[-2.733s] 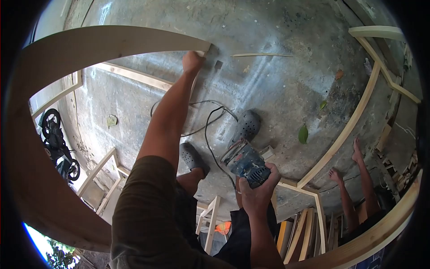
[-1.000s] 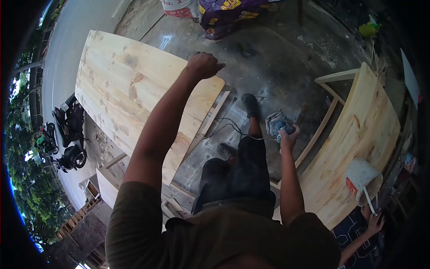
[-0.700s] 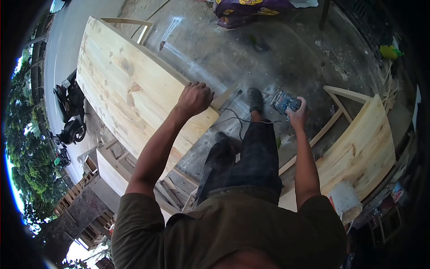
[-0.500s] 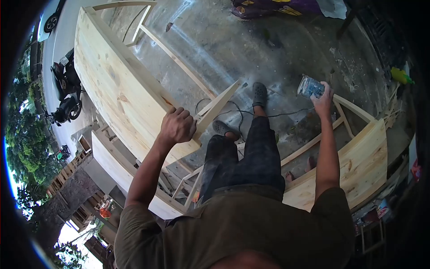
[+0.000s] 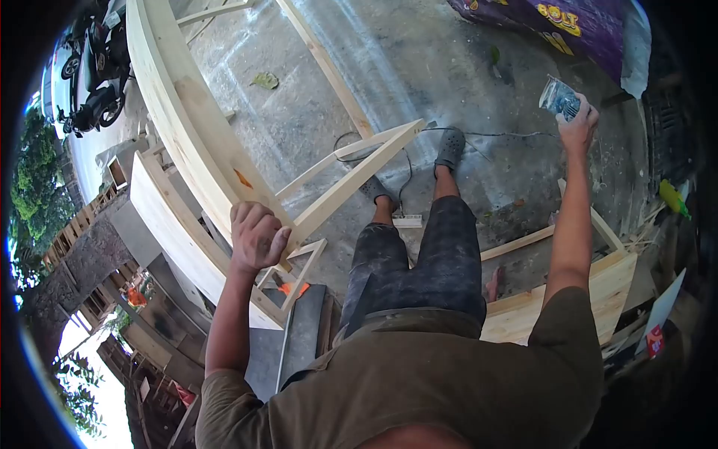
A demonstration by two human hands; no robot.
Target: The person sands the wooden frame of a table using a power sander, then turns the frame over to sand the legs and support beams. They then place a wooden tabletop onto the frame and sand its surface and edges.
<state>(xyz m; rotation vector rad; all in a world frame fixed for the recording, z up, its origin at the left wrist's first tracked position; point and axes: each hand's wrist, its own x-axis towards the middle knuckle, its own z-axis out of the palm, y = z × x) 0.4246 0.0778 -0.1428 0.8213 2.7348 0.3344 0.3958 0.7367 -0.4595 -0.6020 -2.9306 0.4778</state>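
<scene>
My left hand is closed around the near corner of a pale wooden table, fingers wrapped over its edge. The table is tipped on its side, with its long edge facing me and wooden legs sticking out over the floor. Out to the right, my right hand grips a small dusty container with blue and dark markings. Its contents cannot be made out.
Another wooden table lies at the lower right, near a bare foot. A white-topped piece stands left. A cable crosses the concrete floor to a power strip. A purple sack lies far right.
The wooden table has tilted further, so its broad face has turned out of view and its edge shows. My left hand stays on its corner. The right hand has shifted outward with the container.
</scene>
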